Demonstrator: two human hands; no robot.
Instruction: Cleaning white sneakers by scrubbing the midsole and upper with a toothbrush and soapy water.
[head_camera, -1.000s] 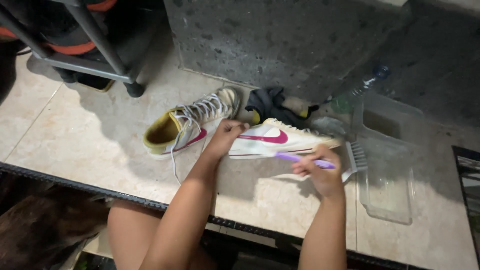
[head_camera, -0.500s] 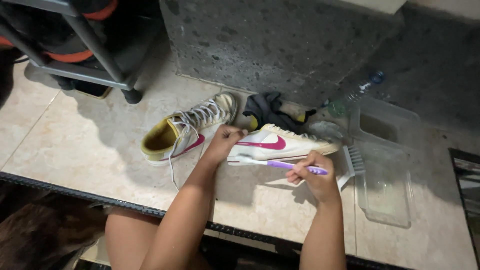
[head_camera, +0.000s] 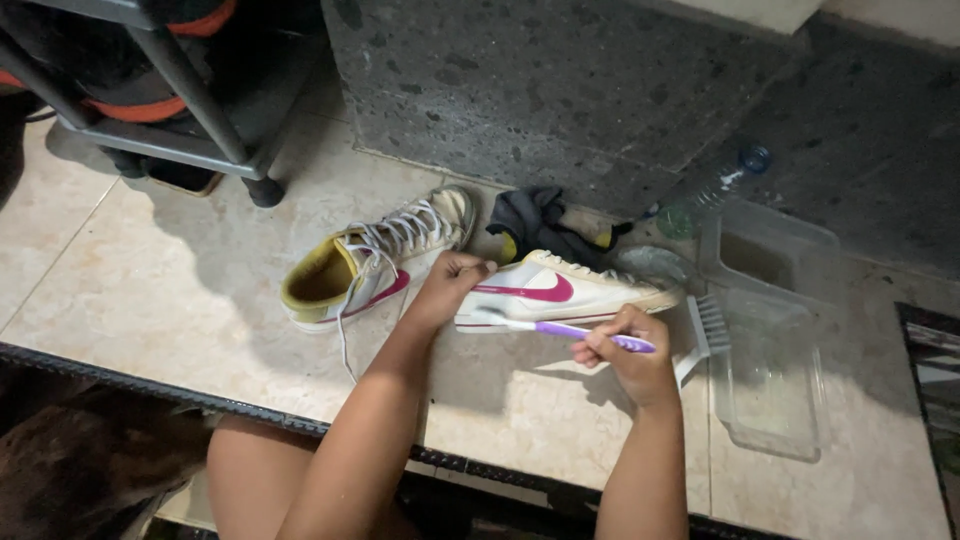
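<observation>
My left hand (head_camera: 452, 283) grips the heel end of a white sneaker with a pink side mark (head_camera: 575, 289), which lies on the tiled floor. My right hand (head_camera: 628, 352) holds a purple toothbrush (head_camera: 565, 329), its bristle end resting against the lower side of that sneaker. A second white sneaker with a yellow lining and loose laces (head_camera: 365, 258) lies just left of my left hand.
A white scrub brush (head_camera: 703, 333) lies by two clear plastic containers (head_camera: 770, 370) at the right. A dark cloth (head_camera: 535, 222) and a clear bottle with a blue cap (head_camera: 710, 192) sit against the grey stone wall. A metal rack (head_camera: 190, 110) stands at the upper left.
My right hand has slid the toothbrush along the sneaker's side toward the heel. My left hand keeps hold of the shoe.
</observation>
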